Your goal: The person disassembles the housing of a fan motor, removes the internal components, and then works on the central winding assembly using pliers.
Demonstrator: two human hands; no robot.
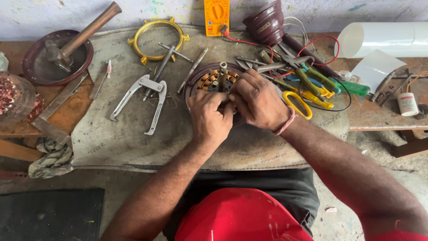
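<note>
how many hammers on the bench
1. The hammer lies at far left, its head in the round dark dish, wooden handle pointing up-right. Others may hide under the tool pile.

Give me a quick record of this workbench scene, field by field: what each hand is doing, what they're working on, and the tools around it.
left hand: resting on the motor stator, fingers curled
right hand: on the same stator, touching the left hand
motor stator: round, copper windings, upright shaft at centre
left of it: gear puller, yellow ring
right of it: pliers, scissors
far left: hammer in a dish
</note>
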